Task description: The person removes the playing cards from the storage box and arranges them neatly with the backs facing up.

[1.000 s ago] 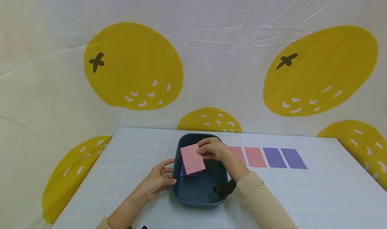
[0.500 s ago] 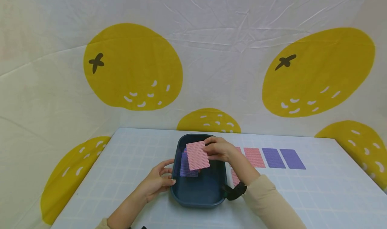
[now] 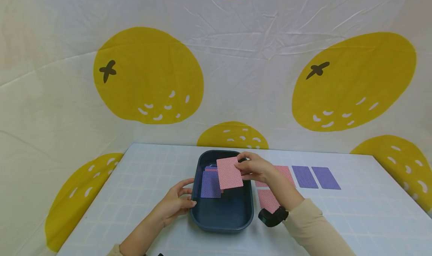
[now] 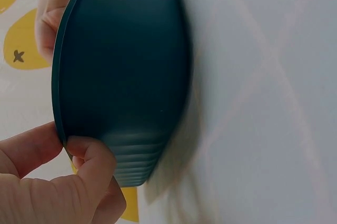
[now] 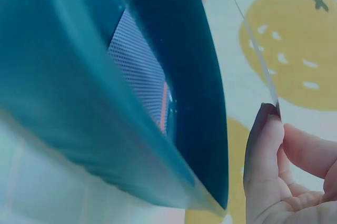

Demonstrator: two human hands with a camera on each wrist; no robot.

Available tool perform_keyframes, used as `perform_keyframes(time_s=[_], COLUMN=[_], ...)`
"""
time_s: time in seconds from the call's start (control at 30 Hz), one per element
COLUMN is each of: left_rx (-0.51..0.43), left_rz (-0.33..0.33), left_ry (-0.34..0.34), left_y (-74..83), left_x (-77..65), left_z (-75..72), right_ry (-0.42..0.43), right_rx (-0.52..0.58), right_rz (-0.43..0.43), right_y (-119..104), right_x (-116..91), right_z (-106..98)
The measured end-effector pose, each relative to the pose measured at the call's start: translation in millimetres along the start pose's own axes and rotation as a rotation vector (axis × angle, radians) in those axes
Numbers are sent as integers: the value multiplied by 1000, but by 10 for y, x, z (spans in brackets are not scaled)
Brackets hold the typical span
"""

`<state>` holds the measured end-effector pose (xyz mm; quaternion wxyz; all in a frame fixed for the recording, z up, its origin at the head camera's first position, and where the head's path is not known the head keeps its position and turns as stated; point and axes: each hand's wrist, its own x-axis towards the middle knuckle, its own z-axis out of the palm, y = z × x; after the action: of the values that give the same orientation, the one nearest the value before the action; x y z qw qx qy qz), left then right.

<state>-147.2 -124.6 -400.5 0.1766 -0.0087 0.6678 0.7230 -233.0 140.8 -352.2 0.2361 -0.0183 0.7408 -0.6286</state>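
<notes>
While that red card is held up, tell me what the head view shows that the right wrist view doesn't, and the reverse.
Only the head view: purple cards on the table, red cards on the table, and the red patterned back of the held card.

Only the right wrist view: that card edge-on, as a thin strip.

Both: the right hand pinching the card, the dark tray, purple inside it, and the yellow-printed backdrop.
</notes>
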Motion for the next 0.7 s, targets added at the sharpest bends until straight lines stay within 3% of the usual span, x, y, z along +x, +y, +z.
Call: perform_keyframes(time_s=[0.7], left_rx=[-1], left_rz=[-3], left_ry=[9], left_y=[14], left_x=[-7], left_z=[0], right_ry=[-43], right_rx=[6], right_rz=[-31], right_y=[88], right_x=[-268], right_z=[-450])
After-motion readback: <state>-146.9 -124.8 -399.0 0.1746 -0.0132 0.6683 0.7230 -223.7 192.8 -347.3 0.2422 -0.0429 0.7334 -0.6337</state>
